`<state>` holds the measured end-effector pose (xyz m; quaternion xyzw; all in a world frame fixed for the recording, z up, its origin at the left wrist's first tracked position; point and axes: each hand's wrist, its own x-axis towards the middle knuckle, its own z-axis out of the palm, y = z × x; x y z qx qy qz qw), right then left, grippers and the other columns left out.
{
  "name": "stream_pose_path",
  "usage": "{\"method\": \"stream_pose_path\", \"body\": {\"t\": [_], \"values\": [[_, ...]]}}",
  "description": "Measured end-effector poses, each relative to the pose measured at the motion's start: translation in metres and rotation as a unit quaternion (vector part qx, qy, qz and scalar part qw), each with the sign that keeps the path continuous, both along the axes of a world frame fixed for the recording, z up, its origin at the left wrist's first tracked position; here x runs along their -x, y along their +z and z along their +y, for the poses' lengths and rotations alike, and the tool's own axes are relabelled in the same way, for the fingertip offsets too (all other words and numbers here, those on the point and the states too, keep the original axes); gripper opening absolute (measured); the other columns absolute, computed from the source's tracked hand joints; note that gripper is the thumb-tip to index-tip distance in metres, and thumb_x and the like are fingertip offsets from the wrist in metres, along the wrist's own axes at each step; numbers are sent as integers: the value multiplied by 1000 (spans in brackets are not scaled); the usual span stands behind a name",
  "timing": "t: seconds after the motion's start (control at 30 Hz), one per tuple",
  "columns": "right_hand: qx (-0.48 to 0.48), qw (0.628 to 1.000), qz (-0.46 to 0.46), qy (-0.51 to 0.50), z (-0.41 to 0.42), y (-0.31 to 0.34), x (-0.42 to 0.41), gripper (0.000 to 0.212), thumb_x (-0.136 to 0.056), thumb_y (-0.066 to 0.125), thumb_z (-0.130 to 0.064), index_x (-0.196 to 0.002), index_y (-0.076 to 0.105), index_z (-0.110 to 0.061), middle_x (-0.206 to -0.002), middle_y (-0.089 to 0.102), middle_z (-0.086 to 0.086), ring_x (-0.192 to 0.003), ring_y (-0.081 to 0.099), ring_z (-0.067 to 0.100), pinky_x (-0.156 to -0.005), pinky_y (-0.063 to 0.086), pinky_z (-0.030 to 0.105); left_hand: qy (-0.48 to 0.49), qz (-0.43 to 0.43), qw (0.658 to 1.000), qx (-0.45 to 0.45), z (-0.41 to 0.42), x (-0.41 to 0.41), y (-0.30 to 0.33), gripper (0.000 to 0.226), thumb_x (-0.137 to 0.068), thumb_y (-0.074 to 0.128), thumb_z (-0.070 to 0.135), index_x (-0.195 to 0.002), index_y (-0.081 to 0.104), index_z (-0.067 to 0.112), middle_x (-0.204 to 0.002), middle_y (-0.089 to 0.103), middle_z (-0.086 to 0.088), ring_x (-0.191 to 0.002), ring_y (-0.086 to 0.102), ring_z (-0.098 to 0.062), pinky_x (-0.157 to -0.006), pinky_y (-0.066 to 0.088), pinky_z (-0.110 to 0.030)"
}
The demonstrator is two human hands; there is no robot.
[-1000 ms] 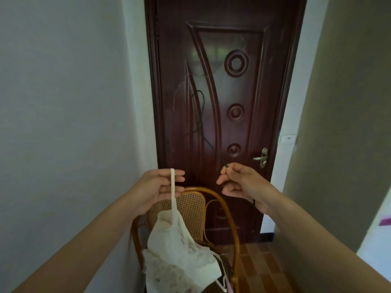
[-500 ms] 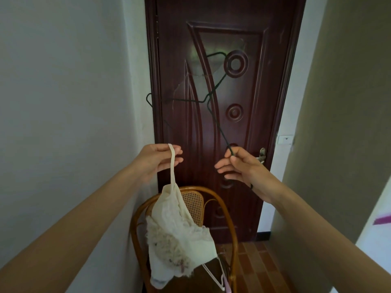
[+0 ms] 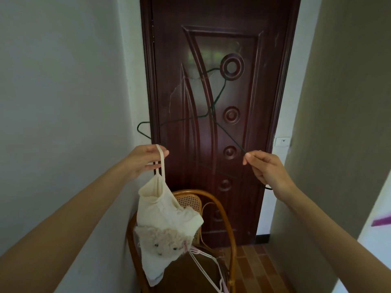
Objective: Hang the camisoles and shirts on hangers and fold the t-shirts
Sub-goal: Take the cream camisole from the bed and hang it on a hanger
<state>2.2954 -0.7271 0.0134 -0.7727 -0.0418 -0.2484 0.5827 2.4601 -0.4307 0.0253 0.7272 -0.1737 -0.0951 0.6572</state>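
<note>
Fingers of the left hand [image 3: 146,160] are curled in against the thumb, pinching one thin strap of the cream camisole [image 3: 164,216], so the garment dangles from that single strap in front of the cane-backed chair [image 3: 220,205] with its fuzzy trim hanging low. Over on the right hand [image 3: 265,169], thumb and forefinger are closed narrowly on one end of the dark wire hanger [image 3: 213,112], the other fingers folded loosely beneath — the hanger's far shoulder juts out toward the left wall and its hook curls up against the brown door [image 3: 264,102]. Compared with a second ago, both hands have risen and the hanger, then seen nearly edge-on, has swung round to show its full triangle, tilted, while the camisole has lifted clear of the chair. That reads as the set-up for threading: the strap loop is held open just below the hanger's left shoulder, near it but not yet over it. More pale hangers [image 3: 206,265] lie on the chair seat.
</note>
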Motion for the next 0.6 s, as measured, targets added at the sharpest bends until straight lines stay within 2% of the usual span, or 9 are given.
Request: {"method": "stream_pose_path", "body": {"t": [0.1,0.17,0.3,0.37,0.47,0.53,0.6], "values": [[-18,999,31,7,-15,-7,0,30,-101,50,-19,-78,65,-9,-50,23,-3,-41,16,9,-37,13,19,17,2,1000,-5,7,-11,-7,35,-85,71,13,-118,64,3,-110,67,-7,-106,63,-17,-84,54,-31],[-26,998,53,10,-24,-12,0,32,-101,51,-19,-75,68,-13,-48,23,-6,-41,15,9,-38,11,19,28,6,1000,0,14,-17,-13,38,-84,72,14,-119,62,2,-110,66,-6,-107,63,-18,-82,53,-30],[-18,996,85,13,-34,-18,-1,38,-101,51,-20,-69,71,-22,-48,24,-6,-41,15,10,-40,10,22,49,8,999,-4,26,-24,-20,30,-83,74,15,-111,63,10,-116,64,-3,-117,59,-21,-90,51,-35],[-5,995,97,19,-37,-18,-3,37,-100,52,-21,-69,72,-22,-47,25,-5,-41,16,11,-39,11,21,63,1,998,-8,31,-25,-20,39,-82,76,13,-117,61,13,-127,59,-2,-121,57,-22,-97,49,-39],[21,993,110,40,-35,-16,-5,32,-99,54,-25,-74,72,-19,-49,25,-2,-43,16,13,-43,9,28,49,-31,996,-72,33,-26,-19,48,-80,78,16,-125,61,17,-131,57,-1,-118,58,-19,-101,48,-39],[35,991,111,59,-32,-16,-7,29,-99,54,-26,-77,71,-15,-50,25,0,-44,16,14,-45,9,32,29,-57,991,-118,33,-21,-17,41,-76,82,18,-114,66,21,-124,63,2,-112,60,-16,-100,47,-35],[41,991,107,68,-27,-16,-10,28,-99,54,-26,-79,70,-14,-50,24,0,-44,15,15,-45,9,32,15,-79,987,-142,33,-19,-16,46,-67,88,21,-108,69,22,-118,66,6,-112,61,-13,-101,45,-32]]}}
